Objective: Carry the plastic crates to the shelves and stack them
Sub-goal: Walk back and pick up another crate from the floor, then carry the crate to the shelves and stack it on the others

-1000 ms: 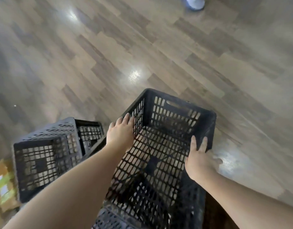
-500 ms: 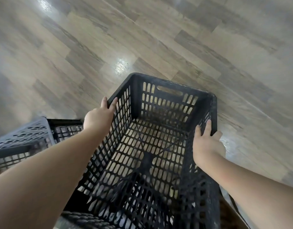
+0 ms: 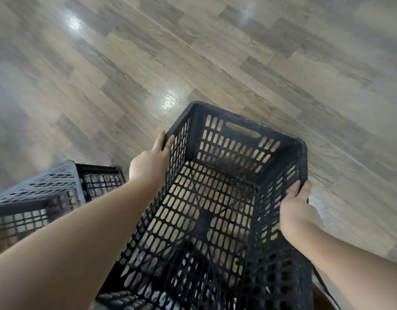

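**Both hands on the black crate**

I hold the black crate (image 3: 217,198) over the wooden floor (image 3: 215,63). My left hand (image 3: 150,163) has its fingers (image 3: 165,139) curled over the left rim; my right hand (image 3: 298,211) clasps the right rim. More crates (image 3: 36,198) sit near left.

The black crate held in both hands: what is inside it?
Nothing shows inside the black crate: its slotted bottom is bare, with wooden floor visible through the slots. The nearest part runs out of frame, so it cannot be checked.
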